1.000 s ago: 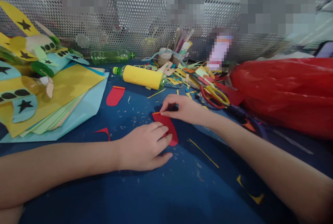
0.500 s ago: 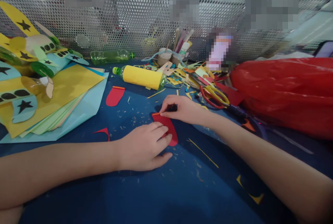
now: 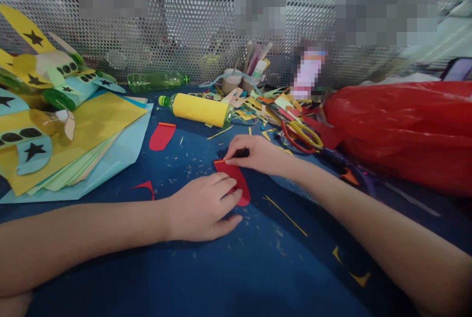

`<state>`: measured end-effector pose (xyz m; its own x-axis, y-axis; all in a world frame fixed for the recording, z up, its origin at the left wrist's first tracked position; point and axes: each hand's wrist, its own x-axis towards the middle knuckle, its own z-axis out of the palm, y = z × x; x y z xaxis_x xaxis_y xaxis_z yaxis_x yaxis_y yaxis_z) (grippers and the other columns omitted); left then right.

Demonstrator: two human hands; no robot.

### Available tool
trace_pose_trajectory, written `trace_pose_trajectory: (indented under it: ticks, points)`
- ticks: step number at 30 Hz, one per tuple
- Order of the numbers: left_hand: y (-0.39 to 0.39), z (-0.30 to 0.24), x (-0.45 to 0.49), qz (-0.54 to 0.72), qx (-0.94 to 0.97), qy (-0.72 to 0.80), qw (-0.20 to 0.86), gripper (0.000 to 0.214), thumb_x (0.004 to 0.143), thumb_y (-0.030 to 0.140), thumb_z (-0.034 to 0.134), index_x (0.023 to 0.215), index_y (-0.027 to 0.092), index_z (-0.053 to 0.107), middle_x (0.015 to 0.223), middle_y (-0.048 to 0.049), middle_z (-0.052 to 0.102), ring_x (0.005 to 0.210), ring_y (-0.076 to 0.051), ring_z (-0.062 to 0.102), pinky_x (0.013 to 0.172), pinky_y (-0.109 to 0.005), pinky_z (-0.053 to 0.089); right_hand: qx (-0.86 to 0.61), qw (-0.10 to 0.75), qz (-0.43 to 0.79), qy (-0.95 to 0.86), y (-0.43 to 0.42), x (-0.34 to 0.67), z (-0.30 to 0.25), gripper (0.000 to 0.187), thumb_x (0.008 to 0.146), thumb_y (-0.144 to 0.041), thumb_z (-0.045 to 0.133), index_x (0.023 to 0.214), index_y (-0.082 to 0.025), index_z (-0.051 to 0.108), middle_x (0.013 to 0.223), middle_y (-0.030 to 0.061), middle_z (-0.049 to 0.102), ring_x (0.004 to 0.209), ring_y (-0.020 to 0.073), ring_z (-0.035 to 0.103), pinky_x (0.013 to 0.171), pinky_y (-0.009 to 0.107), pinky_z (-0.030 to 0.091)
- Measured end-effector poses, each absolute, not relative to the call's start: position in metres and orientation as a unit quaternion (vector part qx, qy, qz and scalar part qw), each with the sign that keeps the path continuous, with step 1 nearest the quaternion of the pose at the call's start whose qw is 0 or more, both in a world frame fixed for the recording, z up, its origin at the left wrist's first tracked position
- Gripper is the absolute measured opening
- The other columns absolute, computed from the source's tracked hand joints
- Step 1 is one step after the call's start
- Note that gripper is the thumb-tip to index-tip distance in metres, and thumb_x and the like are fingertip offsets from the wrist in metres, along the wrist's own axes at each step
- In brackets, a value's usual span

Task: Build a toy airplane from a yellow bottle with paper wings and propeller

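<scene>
A red paper cut-out (image 3: 241,187) with one rounded end lies on the blue table, an orange strip along its straight top edge. My left hand (image 3: 204,206) rests over its left part, fingers stretched out and lying on the paper. At the orange edge, my right hand (image 3: 254,155) is closed in a pinch, thumb and forefinger on the paper's border. A second red cut-out (image 3: 162,137) with a similar orange edge lies farther left. Beyond both hands is a green bottle wrapped in yellow paper (image 3: 201,109), lying on its side.
Stacked coloured paper (image 3: 125,135) and bottle airplanes (image 3: 70,76) occupy the left. Scissors (image 3: 302,135) and paper scraps (image 3: 258,108) lie right of the wrapped bottle, beside a red plastic bag (image 3: 405,135). A bare green bottle (image 3: 157,81) lies by the perforated metal panel (image 3: 195,22).
</scene>
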<state>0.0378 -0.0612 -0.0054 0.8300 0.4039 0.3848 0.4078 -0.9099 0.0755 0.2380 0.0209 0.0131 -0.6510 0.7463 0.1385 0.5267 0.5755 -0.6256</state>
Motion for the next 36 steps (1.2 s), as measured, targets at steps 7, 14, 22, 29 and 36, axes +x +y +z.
trace_pose_trajectory:
  ticks: [7, 14, 22, 29, 36]
  points:
    - [-0.060, -0.006, 0.037, -0.211, -0.957, -0.201, -0.001, 0.042, 0.094, 0.037, 0.041, 0.108, 0.005, 0.065, 0.106, -0.0195, 0.067, 0.101, -0.028, 0.061, 0.087, -0.042, 0.054, -0.409, 0.218, 0.272, -0.843, 0.031, 0.254, 0.024, 0.013, 0.077, -0.033, 0.067, 0.084, -0.024, 0.075, 0.089, 0.0027, 0.072, 0.084, 0.0176, 0.065, 0.075, 0.031, 0.051]
    - [-0.060, -0.006, 0.037, -0.217, -0.954, -0.205, -0.014, 0.041, 0.092, 0.036, 0.045, 0.107, 0.004, 0.066, 0.106, -0.0197, 0.068, 0.099, -0.029, 0.063, 0.083, -0.041, 0.056, -0.403, 0.152, 0.295, -0.853, 0.033, 0.258, 0.022, 0.021, 0.077, -0.036, 0.068, 0.092, -0.024, 0.073, 0.095, 0.0024, 0.072, 0.082, 0.0156, 0.065, 0.071, 0.028, 0.051]
    - [-0.054, -0.001, 0.034, -0.308, -0.922, -0.220, -0.080, 0.029, 0.092, 0.032, 0.048, 0.101, 0.011, 0.066, 0.105, -0.0129, 0.069, 0.095, -0.021, 0.064, 0.085, -0.035, 0.054, -0.395, 0.160, 0.283, -0.859, 0.031, 0.254, 0.016, 0.011, 0.078, -0.030, 0.066, 0.083, -0.022, 0.072, 0.086, 0.0011, 0.071, 0.077, 0.0144, 0.064, 0.070, 0.027, 0.048]
    - [-0.010, 0.011, 0.024, -0.267, -0.868, -0.410, -0.086, 0.019, 0.089, 0.029, 0.057, 0.094, 0.015, 0.068, 0.093, -0.0055, 0.069, 0.091, -0.020, 0.062, 0.086, -0.036, 0.049, -0.384, 0.163, 0.295, -0.860, 0.031, 0.254, 0.015, 0.012, 0.079, -0.032, 0.065, 0.081, -0.021, 0.071, 0.084, 0.0018, 0.069, 0.077, 0.0143, 0.062, 0.071, 0.028, 0.047]
    - [-0.004, 0.002, 0.023, -0.230, -0.883, -0.398, -0.096, 0.012, 0.087, 0.024, 0.061, 0.088, 0.018, 0.072, 0.087, -0.0039, 0.067, 0.088, -0.019, 0.058, 0.083, -0.035, 0.046, -0.401, 0.172, 0.311, -0.844, 0.031, 0.253, 0.013, 0.023, 0.077, -0.036, 0.068, 0.094, -0.021, 0.071, 0.082, 0.0022, 0.067, 0.072, 0.0135, 0.061, 0.064, 0.026, 0.046]
